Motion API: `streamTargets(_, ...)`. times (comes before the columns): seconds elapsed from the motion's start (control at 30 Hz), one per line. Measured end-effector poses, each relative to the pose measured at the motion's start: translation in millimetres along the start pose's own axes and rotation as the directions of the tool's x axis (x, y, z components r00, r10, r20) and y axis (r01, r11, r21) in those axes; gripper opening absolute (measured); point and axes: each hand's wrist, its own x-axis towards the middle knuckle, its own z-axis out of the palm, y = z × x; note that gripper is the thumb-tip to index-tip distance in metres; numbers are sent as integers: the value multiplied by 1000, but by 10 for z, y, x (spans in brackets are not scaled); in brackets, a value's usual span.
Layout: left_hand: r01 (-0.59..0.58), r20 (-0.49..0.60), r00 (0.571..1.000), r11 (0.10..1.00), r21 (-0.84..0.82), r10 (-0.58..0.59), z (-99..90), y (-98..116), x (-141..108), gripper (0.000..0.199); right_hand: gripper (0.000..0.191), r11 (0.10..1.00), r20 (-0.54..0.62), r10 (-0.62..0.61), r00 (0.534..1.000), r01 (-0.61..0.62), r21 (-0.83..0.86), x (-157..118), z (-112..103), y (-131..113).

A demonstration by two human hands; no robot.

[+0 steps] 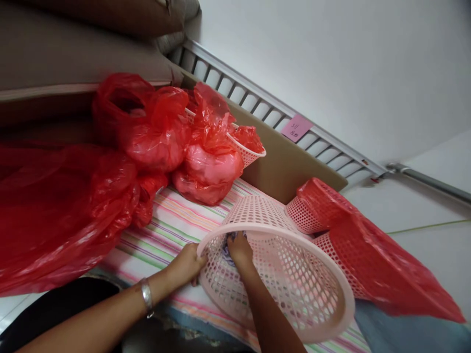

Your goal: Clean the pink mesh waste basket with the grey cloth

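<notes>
A light pink plastic wastebasket (309, 245) with round holes lies tipped on its side, its mouth towards me. My left hand (188, 262) is closed round the left part of its rim. Reaching inside, my right hand (240, 250) presses a bunched, blue-and-white patterned cloth (228, 252) against the inner wall; its fingertips are partly hidden. A striped cloth (176, 215) in pink, green and white is spread beneath the basket.
Filled red plastic bags (213, 166) stand behind on the left, and a large red bag (62, 211) spreads at far left. More pink baskets with a red bag (386, 260) over them lie at right. A radiator (250, 100) lines the wall, with a pink note (297, 127).
</notes>
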Motion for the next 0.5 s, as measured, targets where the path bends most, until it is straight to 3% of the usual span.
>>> streamTargets(0.13, 9, -22, 1000, 1000, 6, -8, -67, 15, 4, 19, 50, 996, 77, -73, 994, 77, -51, -473, 14, -42)
streamTargets(0.27, 42, -24, 999, 998, 48, -41, -55, 8, -8, 16, 52, 962, 134, -232, 963, 248, -117, -1243, 181, 126)
streamTargets(0.33, 52, -13, 999, 995, 89, -51, -47, 32, -23, 18, 54, 960, 171, -218, 961, 243, -140, -1420, 217, 202)
streamTargets(0.4, 35, -21, 999, 986, 161, -32, -40, 82, -47, 20, 54, 972, 176, -161, 971, 187, -141, -1331, 187, 231)
streamTargets(0.5, -43, -46, 997, 961, 274, 58, -30, 189, -100, 20, 49, 992, 118, -25, 993, 39, -122, -812, 70, 222)
